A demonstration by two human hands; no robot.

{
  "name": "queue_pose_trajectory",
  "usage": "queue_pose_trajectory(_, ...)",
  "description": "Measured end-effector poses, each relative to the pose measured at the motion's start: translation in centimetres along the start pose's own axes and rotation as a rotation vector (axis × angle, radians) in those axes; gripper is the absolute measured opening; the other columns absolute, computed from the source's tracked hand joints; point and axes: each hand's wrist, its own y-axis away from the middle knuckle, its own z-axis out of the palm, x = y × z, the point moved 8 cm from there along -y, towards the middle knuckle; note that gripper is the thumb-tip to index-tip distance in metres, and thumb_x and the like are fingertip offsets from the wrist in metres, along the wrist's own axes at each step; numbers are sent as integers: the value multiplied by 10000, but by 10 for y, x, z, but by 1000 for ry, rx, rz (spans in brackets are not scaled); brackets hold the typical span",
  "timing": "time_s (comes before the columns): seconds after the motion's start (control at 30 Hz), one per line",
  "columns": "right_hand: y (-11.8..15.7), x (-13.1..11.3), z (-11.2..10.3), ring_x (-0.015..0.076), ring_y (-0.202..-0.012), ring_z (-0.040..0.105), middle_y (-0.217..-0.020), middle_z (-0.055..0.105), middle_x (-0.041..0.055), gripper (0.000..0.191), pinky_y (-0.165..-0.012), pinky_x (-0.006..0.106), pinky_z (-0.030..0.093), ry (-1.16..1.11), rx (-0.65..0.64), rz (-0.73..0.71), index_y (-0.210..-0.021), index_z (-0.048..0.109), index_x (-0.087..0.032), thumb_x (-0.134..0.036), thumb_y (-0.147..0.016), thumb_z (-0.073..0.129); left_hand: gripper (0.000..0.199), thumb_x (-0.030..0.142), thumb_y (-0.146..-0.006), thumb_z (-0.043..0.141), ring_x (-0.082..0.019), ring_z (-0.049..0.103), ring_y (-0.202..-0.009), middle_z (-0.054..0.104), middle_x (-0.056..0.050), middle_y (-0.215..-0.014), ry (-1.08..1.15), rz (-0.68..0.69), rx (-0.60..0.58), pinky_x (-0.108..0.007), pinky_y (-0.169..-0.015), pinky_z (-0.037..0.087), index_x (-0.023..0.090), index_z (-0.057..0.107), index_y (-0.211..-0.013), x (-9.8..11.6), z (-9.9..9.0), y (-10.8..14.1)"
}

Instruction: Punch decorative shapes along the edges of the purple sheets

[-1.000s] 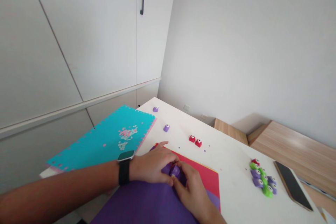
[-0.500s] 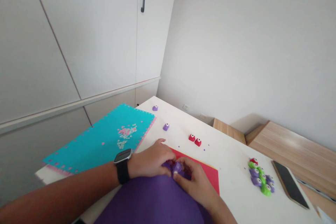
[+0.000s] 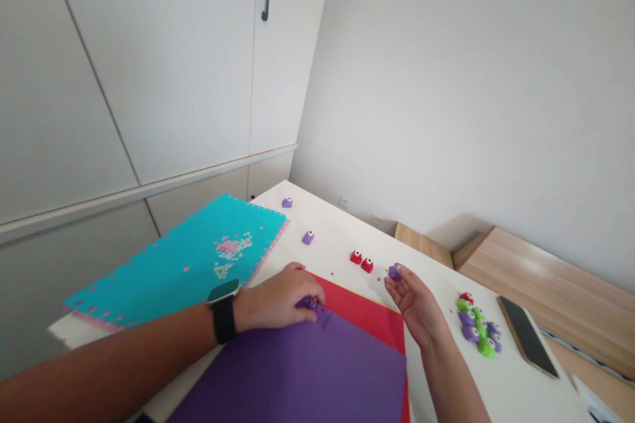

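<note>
My left hand (image 3: pixel 280 296) rests on the top edge of a purple paper sheet (image 3: pixel 297 370), its fingers gripping the edge beside a small patch of punched holes (image 3: pixel 311 303). My right hand (image 3: pixel 417 304) is raised over the table, a small purple craft punch (image 3: pixel 394 271) pinched at its fingertips. Under the purple sheet lies a red paper sheet (image 3: pixel 367 317). A black smartwatch (image 3: pixel 223 310) sits on my left wrist.
On the white table (image 3: pixel 421 277) stand two purple punches, two red punches (image 3: pixel 361 262) and a cluster of green, purple and red punches (image 3: pixel 476 329). A teal sheet (image 3: pixel 173 264) holds pink and pale paper bits. A phone (image 3: pixel 526 337) lies at right.
My right hand has lifted the purple punch off the paper edge and moved it up and right. The left hand stays at the sheet's edge, where punched holes now show.
</note>
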Motion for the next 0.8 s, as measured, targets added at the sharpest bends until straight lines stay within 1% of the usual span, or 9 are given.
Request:
queue_pose_trajectory(0.1, -8, 0, -21, 265, -972, 745, -1017, 749, 68, 513, -906, 390, 608, 113, 31, -49, -1009, 688, -191, -408, -613, 931, 208, 367, -894, 748, -205, 705, -1000, 781, 15, -1045, 5, 16, -1, -399, -1177, 210, 297, 728, -1089, 3, -1, 0)
queue_pose_trajectory(0.23, -15, 5, -35, 293, -882, 738, -979, 745, 85, 518, -820, 454, 603, 381, 118, -160, -1030, 701, -168, -495, -666, 871, 147, 319, -917, 714, -205, 699, -992, 779, 32, -1020, -13, 25, -6, -399, -1153, 220, 304, 727, -1063, 9, -3, 0)
queue_pose_trajectory(0.3, -19, 4, -35, 308, -888, 707, -974, 746, 99, 518, -819, 479, 576, 541, 141, -239, -1007, 734, -170, -536, -661, 854, 134, 303, -926, 697, -210, 688, -1004, 776, 36, -1015, -30, 31, -1, -398, -1143, 227, 309, 727, -1056, 11, -4, 1)
queue_pose_trajectory(0.4, -23, 1, -30, 322, -967, 658, -957, 744, 100, 492, -936, 505, 506, 743, 139, -364, -946, 792, -199, -572, -630, 850, 126, 286, -945, 660, -212, 671, -1010, 766, 25, -1010, -41, 44, 12, -387, -1125, 250, 305, 725, -1052, 14, -6, 2)
queue_pose_trajectory(0.47, -24, 0, -24, 319, -969, 649, -899, 743, 93, 475, -991, 505, 463, 844, 128, -421, -939, 816, -213, -592, -653, 827, 119, 277, -947, 643, -221, 658, -1014, 753, 9, -1005, -48, 44, 17, -370, -1081, 299, 290, 724, -1034, 15, -6, 2)
queue_pose_trajectory(0.6, -25, -1, -21, 307, -944, 660, -869, 759, 80, 504, -978, 467, 468, 973, 120, -480, -1006, 822, -220, -625, -711, 774, 139, 241, -933, 622, -233, 635, -1044, 724, -10, -1048, -29, 11, 13, -324, -967, 388, 273, 705, -1040, 14, -5, 4)
queue_pose_trajectory(0.67, -27, -8, -32, 295, -967, 670, -942, 772, 80, 563, -936, 423, 495, 1008, 169, -493, -1116, 789, -205, -643, -772, 708, 192, 220, -927, 608, -231, 627, -1069, 711, -12, -1102, -2, 1, 10, -310, -955, 406, 280, 689, -1090, 12, -3, 5)
queue_pose_trajectory(0.7, -28, -14, -43, 288, -981, 674, -990, 772, 88, 587, -909, 403, 506, 1025, 220, -494, -1182, 759, -190, -643, -828, 642, 222, 215, -928, 598, -231, 624, -1084, 705, -13, -1132, 9, -3, 9, -309, -960, 411, 288, 681, -1121, 11, -1, 6)
queue_pose_trajectory(0.8, -26, -38, -91, 289, -1007, 674, -1092, 754, 137, 597, -881, 392, 510, 1107, 447, -463, -1303, 671, -129, -551, -956, 431, 286, 227, -940, 577, -240, 609, -1141, 690, -17, -1208, 28, -23, 12, -323, -1004, 413, 312, 662, -1200, 3, 4, 8)
